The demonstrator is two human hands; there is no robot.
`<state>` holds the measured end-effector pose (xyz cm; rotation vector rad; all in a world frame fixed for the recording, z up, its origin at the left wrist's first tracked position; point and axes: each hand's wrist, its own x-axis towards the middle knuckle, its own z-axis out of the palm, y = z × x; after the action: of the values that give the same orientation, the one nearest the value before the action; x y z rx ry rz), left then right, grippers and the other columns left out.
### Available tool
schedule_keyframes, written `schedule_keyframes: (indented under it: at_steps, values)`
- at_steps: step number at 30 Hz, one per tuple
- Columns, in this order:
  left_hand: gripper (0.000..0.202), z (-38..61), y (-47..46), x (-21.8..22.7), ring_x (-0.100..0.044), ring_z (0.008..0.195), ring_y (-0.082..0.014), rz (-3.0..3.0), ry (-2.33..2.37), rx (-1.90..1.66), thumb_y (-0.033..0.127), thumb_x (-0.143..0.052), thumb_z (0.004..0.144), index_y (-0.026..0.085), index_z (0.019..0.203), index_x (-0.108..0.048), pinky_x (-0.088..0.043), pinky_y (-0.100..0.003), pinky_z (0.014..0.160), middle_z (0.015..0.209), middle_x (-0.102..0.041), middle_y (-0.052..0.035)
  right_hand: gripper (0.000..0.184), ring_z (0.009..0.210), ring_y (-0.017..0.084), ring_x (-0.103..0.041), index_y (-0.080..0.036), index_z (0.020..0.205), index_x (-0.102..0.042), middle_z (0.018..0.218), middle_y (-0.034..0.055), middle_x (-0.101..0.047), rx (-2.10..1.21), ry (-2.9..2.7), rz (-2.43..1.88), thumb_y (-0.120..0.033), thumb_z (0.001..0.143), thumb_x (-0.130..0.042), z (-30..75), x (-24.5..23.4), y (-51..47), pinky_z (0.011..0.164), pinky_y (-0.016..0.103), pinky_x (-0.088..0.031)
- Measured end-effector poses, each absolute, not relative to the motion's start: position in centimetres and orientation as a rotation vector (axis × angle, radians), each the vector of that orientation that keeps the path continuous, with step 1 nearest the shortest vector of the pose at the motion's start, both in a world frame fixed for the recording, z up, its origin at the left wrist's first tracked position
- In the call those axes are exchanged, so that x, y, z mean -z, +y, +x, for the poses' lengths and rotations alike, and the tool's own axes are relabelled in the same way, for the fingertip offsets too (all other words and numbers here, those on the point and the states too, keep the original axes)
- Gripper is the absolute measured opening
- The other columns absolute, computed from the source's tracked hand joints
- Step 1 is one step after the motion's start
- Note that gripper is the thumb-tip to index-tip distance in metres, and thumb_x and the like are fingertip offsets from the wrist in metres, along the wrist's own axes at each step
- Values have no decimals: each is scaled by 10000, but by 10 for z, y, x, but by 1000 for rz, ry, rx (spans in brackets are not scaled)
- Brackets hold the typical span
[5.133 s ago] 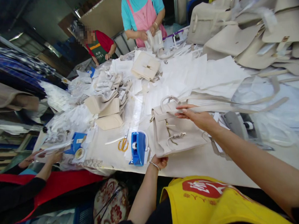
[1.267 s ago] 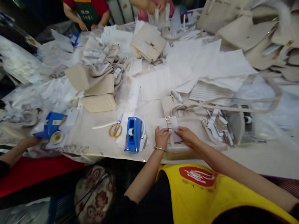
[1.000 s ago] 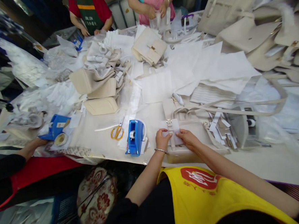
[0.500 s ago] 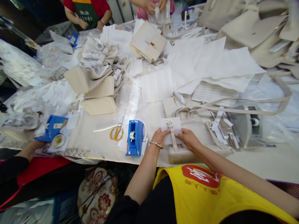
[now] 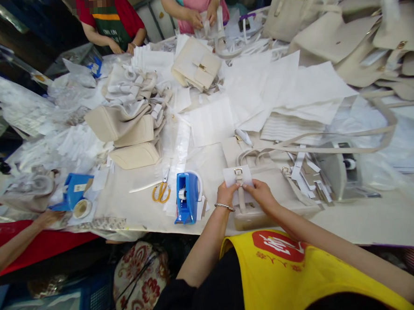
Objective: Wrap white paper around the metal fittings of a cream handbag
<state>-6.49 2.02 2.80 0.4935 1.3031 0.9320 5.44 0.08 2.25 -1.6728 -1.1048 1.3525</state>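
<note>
A cream handbag [image 5: 286, 187] lies flat in front of me at the table's near edge. Its narrow strap [image 5: 241, 200], with a metal buckle [image 5: 238, 172], runs over a small white sheet [image 5: 230, 175]. Around the sheet's left lower edge my left hand [image 5: 226, 195] is closed, its thumb reaching the strap. My right hand [image 5: 262, 194] grips the right lower edge, thumb close to the strap too. The fingers beneath the sheet are hidden. Left of my hands stands a blue tape dispenser [image 5: 186, 198], with yellow-handled scissors [image 5: 161, 190] beside it.
A grey tape dispenser [image 5: 341, 172] and loose card strips [image 5: 312, 179] lie to the right. Stacked cream bags [image 5: 135, 154] and white foam sheets [image 5: 212, 122] cover the table further back. A co-worker's hand [image 5: 51, 218] rests near another blue dispenser [image 5: 75, 191]; two people work opposite.
My left hand has shifted right along the sheet, its thumb now at the strap. The camera view has moved slightly. At left, the co-worker's arm has changed position.
</note>
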Motion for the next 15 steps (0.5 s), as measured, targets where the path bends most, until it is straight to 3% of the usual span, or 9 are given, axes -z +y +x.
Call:
schedule_keyframes:
  at_steps: [7, 12, 15]
  values:
    - [297, -56, 19, -31, -542, 589, -128, 497, 1395, -1053, 231, -652, 484, 122, 756, -604, -431, -277, 616, 661, -628, -14, 238, 637, 158, -469, -177, 871, -589, 661, 18, -483, -770, -1511, -1790, -292, 744, -423, 47, -38, -7, 630, 280, -400]
    - [287, -54, 21, -35, -529, 572, -119, 468, 1396, -1051, 210, -634, 480, 121, 750, -596, -428, -267, 607, 643, -620, -8, 369, 721, 182, -463, -162, 1133, -440, 771, 55, -465, -635, -1688, -1667, -217, 781, -345, 40, -44, -14, 685, 314, -425]
    - [254, -54, 22, -37, -524, 569, -115, 504, 1460, -1050, 195, -616, 493, 130, 738, -591, -430, -262, 605, 636, -614, -3, 416, 788, 209, -461, -137, 1192, -371, 845, 91, -463, -627, -1753, -1633, -228, 787, -339, 35, -48, -16, 719, 350, -434]
